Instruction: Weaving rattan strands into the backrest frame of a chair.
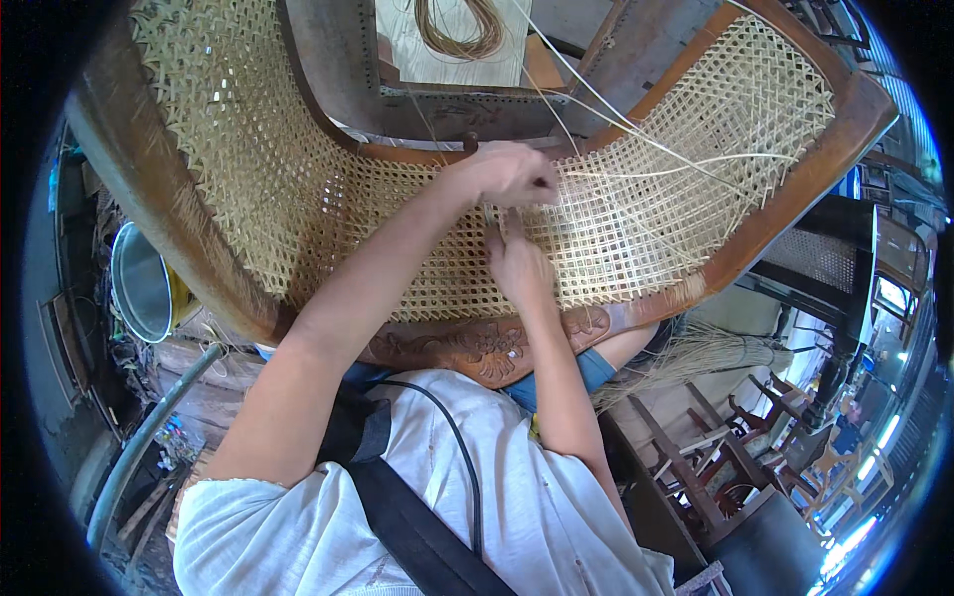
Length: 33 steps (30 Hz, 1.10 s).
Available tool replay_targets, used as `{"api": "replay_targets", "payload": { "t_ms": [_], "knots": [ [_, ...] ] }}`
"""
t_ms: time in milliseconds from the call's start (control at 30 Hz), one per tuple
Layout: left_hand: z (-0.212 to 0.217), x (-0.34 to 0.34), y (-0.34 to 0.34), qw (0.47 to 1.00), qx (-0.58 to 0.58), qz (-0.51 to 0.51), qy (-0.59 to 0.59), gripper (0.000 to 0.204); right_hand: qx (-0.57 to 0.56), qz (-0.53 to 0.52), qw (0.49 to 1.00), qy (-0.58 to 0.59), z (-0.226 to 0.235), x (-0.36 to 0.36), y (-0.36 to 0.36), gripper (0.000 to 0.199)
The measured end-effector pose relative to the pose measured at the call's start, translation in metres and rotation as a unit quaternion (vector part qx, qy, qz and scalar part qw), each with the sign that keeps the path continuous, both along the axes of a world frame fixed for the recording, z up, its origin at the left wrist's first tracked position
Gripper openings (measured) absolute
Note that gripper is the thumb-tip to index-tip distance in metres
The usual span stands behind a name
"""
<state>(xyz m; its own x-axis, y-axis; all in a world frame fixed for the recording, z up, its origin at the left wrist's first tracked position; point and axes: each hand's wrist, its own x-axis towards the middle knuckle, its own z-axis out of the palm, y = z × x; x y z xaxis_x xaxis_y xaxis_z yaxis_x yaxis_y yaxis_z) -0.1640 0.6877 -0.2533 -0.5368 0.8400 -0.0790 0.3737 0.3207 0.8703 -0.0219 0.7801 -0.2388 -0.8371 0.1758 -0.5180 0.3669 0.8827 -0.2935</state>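
A curved wooden chair frame [755, 233] with woven cane panels lies across my lap. My left hand [512, 174] is over the middle of the cane weave [616, 238], near the frame's far inner edge. Its fingers are curled closed, and whatever they hold is too small and blurred to make out. Just nearer to me, my right hand [522, 266] rests on the same weave. Its thumb and a finger point away from me, apart, with the fingertips at the cane. Loose pale cane strands [686, 159] trail over the panel's right part, rising past the far edge.
Beyond the frame, a coil of cane [459, 30] lies on a pale board [452, 65]. A bucket [142, 283] stands at the left by a metal pipe [149, 437]. To the right are a bundle of loose cane strands [711, 353] and several wooden chair frames [696, 457].
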Motion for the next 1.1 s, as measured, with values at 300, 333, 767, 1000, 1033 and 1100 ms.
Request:
{"api": "replay_targets", "payload": {
  "t_ms": [300, 333, 767, 1000, 1033, 1100],
  "knots": [
    [-0.072, -0.003, -0.018, 0.988, -0.149, 0.009, -0.043, 0.029, 0.068, 0.067, 0.995, -0.018, 0.017, -0.016, 0.036, 0.021],
    [-0.072, -0.003, -0.019, 0.988, -0.146, 0.019, -0.039, 0.029, 0.087, 0.075, 0.993, -0.038, 0.013, -0.023, 0.035, 0.022],
    [-0.101, -0.006, -0.013, 0.989, -0.075, -0.041, -0.120, 0.023, -0.020, -0.041, 0.996, -0.073, -0.006, -0.028, 0.046, 0.021],
    [-0.094, 0.005, -0.019, 0.981, -0.086, 0.032, -0.173, 0.019, 0.022, -0.023, 0.987, -0.155, 0.020, -0.027, 0.050, 0.027],
    [-0.092, 0.007, -0.021, 0.986, -0.069, 0.038, -0.146, 0.021, 0.014, -0.036, 0.991, -0.132, 0.026, -0.024, 0.048, 0.027],
    [-0.091, 0.012, -0.022, 0.988, -0.081, 0.036, -0.125, 0.025, -0.007, -0.069, 0.994, -0.080, 0.021, -0.027, 0.035, 0.025]
  ]
}}
